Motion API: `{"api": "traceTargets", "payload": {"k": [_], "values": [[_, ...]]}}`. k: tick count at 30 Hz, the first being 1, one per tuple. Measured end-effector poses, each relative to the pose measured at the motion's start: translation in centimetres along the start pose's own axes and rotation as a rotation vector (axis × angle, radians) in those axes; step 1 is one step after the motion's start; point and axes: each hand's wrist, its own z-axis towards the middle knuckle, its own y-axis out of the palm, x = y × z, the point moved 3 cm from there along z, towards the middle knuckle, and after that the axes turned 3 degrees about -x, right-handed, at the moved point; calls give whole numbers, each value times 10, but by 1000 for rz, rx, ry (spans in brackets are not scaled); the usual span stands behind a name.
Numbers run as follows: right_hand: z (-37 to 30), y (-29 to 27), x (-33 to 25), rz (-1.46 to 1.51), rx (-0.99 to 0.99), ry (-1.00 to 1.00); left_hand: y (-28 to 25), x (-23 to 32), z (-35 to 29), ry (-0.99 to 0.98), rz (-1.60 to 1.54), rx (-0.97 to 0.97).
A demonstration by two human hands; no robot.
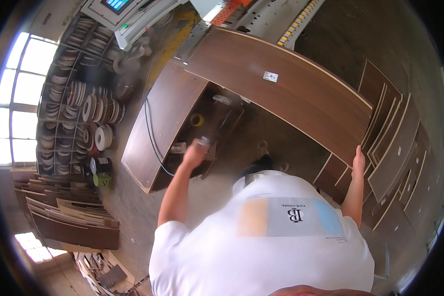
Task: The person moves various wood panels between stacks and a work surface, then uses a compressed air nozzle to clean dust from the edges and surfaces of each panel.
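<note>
A long brown wood panel point(281, 84) with a small white label runs from the machine at the top toward my right side. Against its right end, my right hand point(358, 161) lies flat with the fingers stretched out. My left hand point(196, 154) is closed in front of the brown workbench's open side. A small silvery piece point(204, 142) shows at its fingers, too blurred to name. Just beyond that hand, the shelf space holds a yellow tape roll point(197, 119) and other small things in shadow.
A dark hose point(149, 126) hangs over the brown workbench point(165, 106). Several brown panels point(392, 153) are stacked at right. Edge-banding rolls point(101, 108) fill a rack at left, above more stacked boards point(69, 217). A machine's control box point(108, 14) stands at top left.
</note>
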Motion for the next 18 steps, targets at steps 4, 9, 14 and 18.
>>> {"api": "traceTargets", "payload": {"k": [4, 9, 14, 18], "values": [[23, 3, 18, -56, -27, -100, -43, -80, 55, -245, -470, 330], [29, -10, 27, 68, -4, -156, -43, -28, 94, -310, -1061, 205], [9, -17, 4, -1, 15, -143, 28, 51, 96, 10, -922, -154], [-8, -7, 1, -41, 67, -16, 88, 67, 57, 505, -159, -521]]}}
